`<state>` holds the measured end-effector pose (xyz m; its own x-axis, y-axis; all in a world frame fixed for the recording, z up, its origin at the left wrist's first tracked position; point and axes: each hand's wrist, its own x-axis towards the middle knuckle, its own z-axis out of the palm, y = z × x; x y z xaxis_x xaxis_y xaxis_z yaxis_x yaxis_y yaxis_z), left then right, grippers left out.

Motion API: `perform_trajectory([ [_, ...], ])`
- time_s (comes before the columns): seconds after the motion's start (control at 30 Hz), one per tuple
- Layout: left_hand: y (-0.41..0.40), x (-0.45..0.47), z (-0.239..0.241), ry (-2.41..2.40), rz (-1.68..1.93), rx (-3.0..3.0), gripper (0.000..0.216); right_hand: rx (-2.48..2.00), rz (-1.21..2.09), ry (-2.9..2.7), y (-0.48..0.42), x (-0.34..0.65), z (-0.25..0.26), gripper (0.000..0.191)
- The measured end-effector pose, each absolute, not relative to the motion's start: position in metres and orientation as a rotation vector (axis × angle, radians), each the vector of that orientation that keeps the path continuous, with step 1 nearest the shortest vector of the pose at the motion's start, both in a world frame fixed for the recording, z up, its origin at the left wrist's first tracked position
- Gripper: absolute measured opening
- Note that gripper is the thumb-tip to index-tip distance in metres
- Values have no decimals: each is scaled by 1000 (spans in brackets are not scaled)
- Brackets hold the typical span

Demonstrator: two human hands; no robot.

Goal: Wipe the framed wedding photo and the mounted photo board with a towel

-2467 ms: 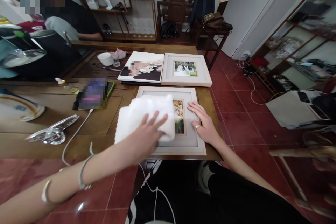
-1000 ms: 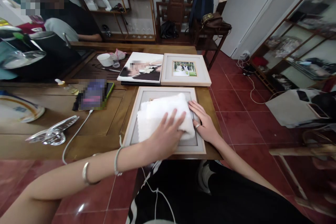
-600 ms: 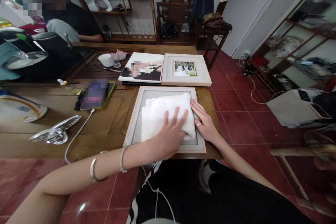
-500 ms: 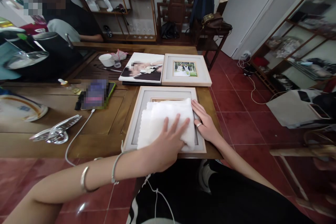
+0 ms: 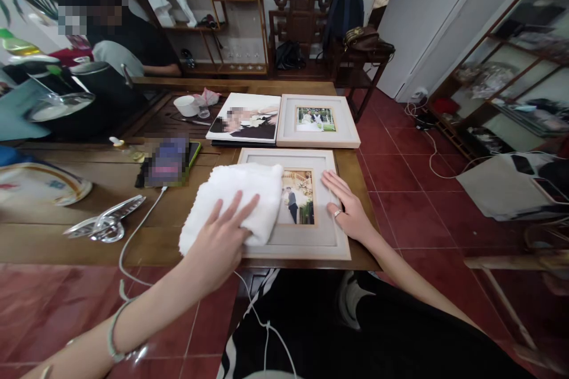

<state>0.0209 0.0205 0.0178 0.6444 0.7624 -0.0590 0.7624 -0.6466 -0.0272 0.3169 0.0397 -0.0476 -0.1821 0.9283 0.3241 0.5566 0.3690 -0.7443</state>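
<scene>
A folded white cloth (image 5: 235,189) covers the left part of a pale wooden picture frame (image 5: 302,249) lying flat at the table's front edge. My left hand (image 5: 224,243) holds the cloth from above, its fingers spread over it. The cloth overhangs the frame's left side onto the table. To the right of the cloth shows a photo (image 5: 302,198) of a couple. My right hand (image 5: 349,207) rests with fingers stretched out on the frame's right border. It has a ring on one finger and holds nothing.
Behind lie a second framed photo (image 5: 326,136) and a white-edged photo panel (image 5: 244,118). Left on the table are a phone (image 5: 166,163) with a white cable, a shiny metal object (image 5: 106,219) and a white cup (image 5: 186,105). A person (image 5: 133,35) sits beyond, at the left.
My left hand has slid the cloth to the left across the frame, uncovering the photo. The right hand stays on the frame's right border. The view has shifted slightly.
</scene>
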Motion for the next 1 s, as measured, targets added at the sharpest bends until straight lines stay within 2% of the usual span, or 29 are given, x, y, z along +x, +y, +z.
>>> perform_trajectory([
  [0.23, 73, 28, 11, 1560, 31, 2864, 31, -1290, 600, -1889, 41, 318, -51, 65],
  [0.37, 104, 50, 20, 1462, 193, 2858, 43, -1260, 577, -1928, 41, 320, -52, 63],
  [0.53, 125, 101, 30, 1097, 342, 2949, 45, -1227, 538, -1954, 42, 322, -55, 61],
  [0.7, 140, 134, 8, 777, 237, 3024, 48, -1262, 540, -1917, 43, 323, -58, 59],
  [0.87, 138, 112, -1, 894, 186, 3026, 38, -1261, 564, -1885, 43, 320, -53, 58],
  [1.0, 134, 67, 3, 1092, 124, 3017, 41, -1279, 595, -1855, 41, 319, -50, 59],
])
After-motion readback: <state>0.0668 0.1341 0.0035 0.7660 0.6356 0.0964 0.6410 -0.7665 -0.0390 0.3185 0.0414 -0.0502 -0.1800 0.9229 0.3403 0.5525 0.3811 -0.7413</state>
